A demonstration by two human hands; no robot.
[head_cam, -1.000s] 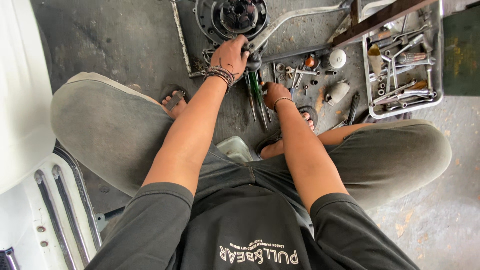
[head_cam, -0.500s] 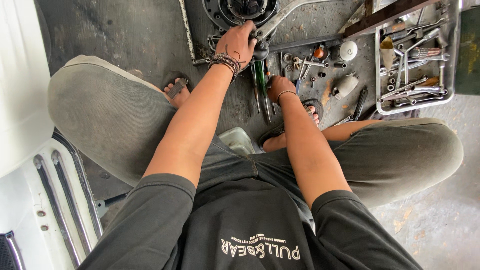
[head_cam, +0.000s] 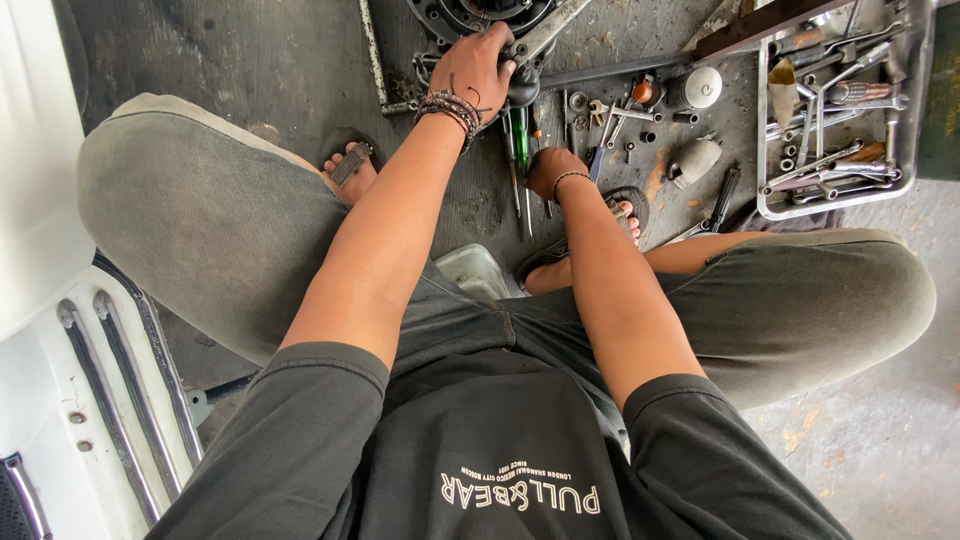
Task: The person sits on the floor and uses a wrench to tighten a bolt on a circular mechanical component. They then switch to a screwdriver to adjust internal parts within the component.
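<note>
My left hand (head_cam: pixel 478 68), with beaded bracelets on the wrist, is closed over a dark knob where a grey metal bar (head_cam: pixel 545 35) meets a round metal machine part (head_cam: pixel 470 15) at the top edge. My right hand (head_cam: pixel 552 170) is curled low on the floor beside a green-handled screwdriver (head_cam: pixel 520 135) and a blue-handled tool (head_cam: pixel 596 163). Its fingers are hidden, so I cannot tell whether it grips anything. I am squatting, knees wide apart, with sandalled feet on the dark floor.
A metal tray (head_cam: pixel 915 120) full of wrenches and sockets lies at the upper right. Loose sockets, bolts and a round silver cap (head_cam: pixel 702 87) are scattered on the floor. A small clear container (head_cam: pixel 480 270) sits between my legs. A white vehicle panel (head_cam: pixel 40 200) stands at the left.
The view has shifted, so the hands and tools sit higher in the frame. My left hand stays on the knob and my right hand stays by the screwdrivers.
</note>
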